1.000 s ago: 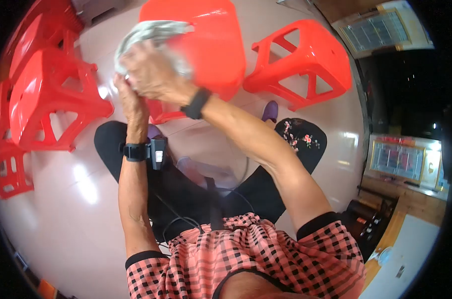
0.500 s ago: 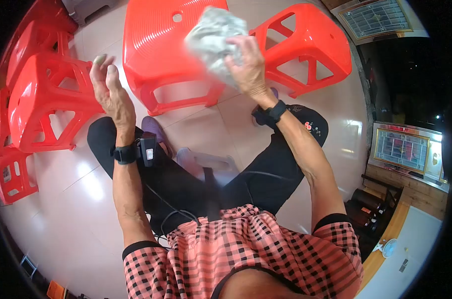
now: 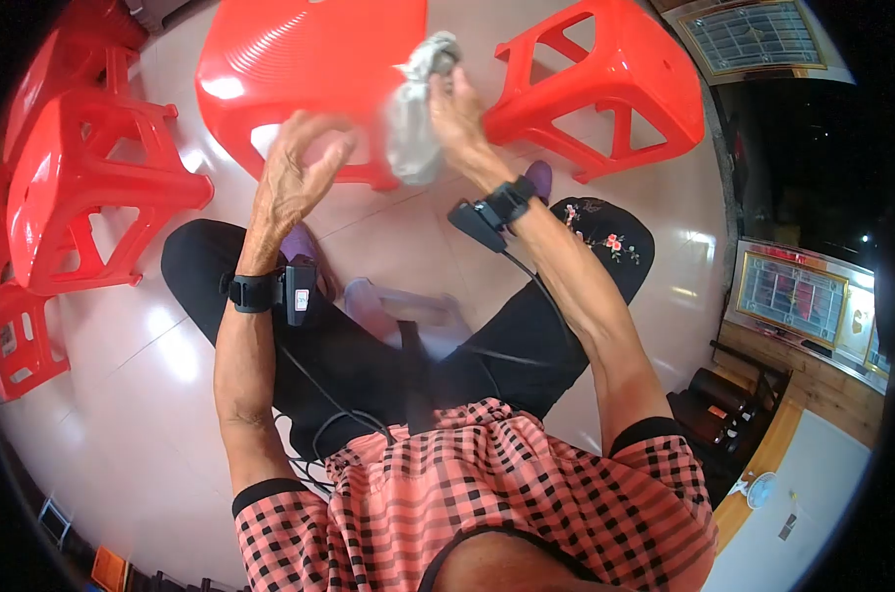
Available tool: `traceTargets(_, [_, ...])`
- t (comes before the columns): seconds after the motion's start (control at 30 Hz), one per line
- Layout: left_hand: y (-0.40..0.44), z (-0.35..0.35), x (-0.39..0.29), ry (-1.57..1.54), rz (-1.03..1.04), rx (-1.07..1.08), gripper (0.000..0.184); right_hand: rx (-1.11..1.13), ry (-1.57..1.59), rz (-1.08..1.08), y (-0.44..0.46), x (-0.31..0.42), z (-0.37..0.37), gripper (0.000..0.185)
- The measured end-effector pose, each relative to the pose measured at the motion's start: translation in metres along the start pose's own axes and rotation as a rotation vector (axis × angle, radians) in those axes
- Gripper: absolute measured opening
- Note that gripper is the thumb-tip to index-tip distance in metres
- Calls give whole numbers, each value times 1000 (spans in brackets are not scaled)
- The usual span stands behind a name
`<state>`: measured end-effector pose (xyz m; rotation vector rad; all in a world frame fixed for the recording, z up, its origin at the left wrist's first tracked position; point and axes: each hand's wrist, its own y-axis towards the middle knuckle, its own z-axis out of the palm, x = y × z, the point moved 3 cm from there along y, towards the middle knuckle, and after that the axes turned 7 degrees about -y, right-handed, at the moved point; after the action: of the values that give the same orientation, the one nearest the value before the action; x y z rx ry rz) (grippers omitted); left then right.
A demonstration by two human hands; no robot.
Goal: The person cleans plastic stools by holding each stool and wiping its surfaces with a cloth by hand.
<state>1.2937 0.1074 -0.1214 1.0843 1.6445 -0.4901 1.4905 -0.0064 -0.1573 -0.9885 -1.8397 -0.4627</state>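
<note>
A crumpled grey-white rag (image 3: 413, 138) hangs from my right hand (image 3: 459, 120), which is closed on its upper part. The rag is beside the right side of a red plastic stool (image 3: 304, 74) with a ridged seat; whether it touches the stool I cannot tell. My left hand (image 3: 304, 168) is empty, its fingers bent and apart from the thumb, slightly blurred. It is raised in front of the same stool's near edge. Both wrists wear black straps with small boxes and cables.
Another red stool (image 3: 635, 84) stands to the right, and several more red stools (image 3: 87, 187) are grouped at the left. Between my legs there is a pale low plastic seat (image 3: 369, 306). A dark doorway (image 3: 803, 158) lies on the far right.
My right hand has drawn the rag left and turned it, so it hangs narrower. My left hand has moved right, toward the stool's front. The ridged stool appears shifted left and farther up.
</note>
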Motion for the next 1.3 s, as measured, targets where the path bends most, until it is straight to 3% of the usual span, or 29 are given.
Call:
traceTargets(0.07, [6,-10,2,2,18,-128,26,22,19,6,-3,22,31,51])
traceTargets(0.13, [6,-15,-4,-51,32,-281,23,16,-54,-146,7,31,72,51])
traceTargets(0.2, [2,-21,2,-283,-71,-400,23,149,-15,-263,6,39,101,42])
traceTargets(0.27, [2,-26,0,-155,-132,-411,23,465,90,-611,11,24,134,31])
traceTargets(0.33, [4,-24,24,-171,-128,-324,29,584,-99,-530,-4,1,155,26])
traceTargets(0.43, [4,-24,41,114,-108,-334,32,623,-38,-219,-31,5,94,26])
traceTargets(0.57, [3,-24,58,62,-146,-284,29,212,98,-34,1,-102,18,30])
traceTargets(0.63, [5,-19,58,30,-170,-255,29,59,-64,243,33,-155,-51,32])
traceTargets(0.73, [3,-15,56,39,-190,-236,30,171,1047,365,39,-144,-156,16])
traceTargets(0.77, [4,-13,56,40,-196,-224,30,228,1060,287,38,-124,-185,14])
traceTargets(0.83, [4,-10,61,35,-219,-206,31,-51,854,229,67,-140,-221,12])
traceTargets(0.87, [6,-9,61,44,-216,-188,31,-374,617,245,88,-159,-236,12])
traceTargets(0.97, [9,-4,59,70,-214,-136,31,-233,563,410,102,-156,-236,17])
traceTargets(1.1, [16,7,44,96,-238,-84,32,-152,560,429,115,-151,-210,18])
traceTargets(1.2, [14,5,50,81,-221,-94,34,45,734,443,124,-163,-162,19])
traceTargets(1.3, [14,5,51,77,-207,-128,35,68,491,273,97,-113,-121,22])
